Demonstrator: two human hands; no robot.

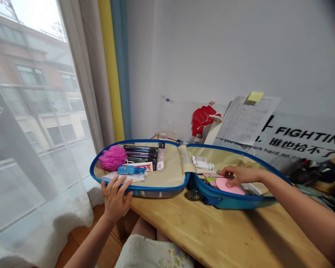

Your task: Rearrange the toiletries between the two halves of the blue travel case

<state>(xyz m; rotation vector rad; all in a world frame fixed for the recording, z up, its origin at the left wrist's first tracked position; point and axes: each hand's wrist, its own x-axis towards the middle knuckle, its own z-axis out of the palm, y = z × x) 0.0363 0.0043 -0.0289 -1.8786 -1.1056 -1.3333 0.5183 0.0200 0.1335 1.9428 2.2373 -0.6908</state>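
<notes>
A blue-edged suitcase (167, 183) lies open with both halves on a wooden table. In its left half are a pink bath puff (113, 158), a pack of pens (142, 153), a toothpaste box (141, 166) and a blue bottle (126, 169). My left hand (115, 195) rests with spread fingers on the near rim of that half, holding nothing. My right hand (234, 175) reaches into the right half, fingers bent together just above a round pink item (229, 186); what they pinch, if anything, is too small to name. White tubes (203, 163) lie to its left.
The wooden table (212, 230) extends in front of the suitcase. Behind stand a wall with papers (247, 115) and a lettered poster (304, 136). Dark, cluttered items (309, 173) sit at the right. Curtains (120, 74) and a window are on the left.
</notes>
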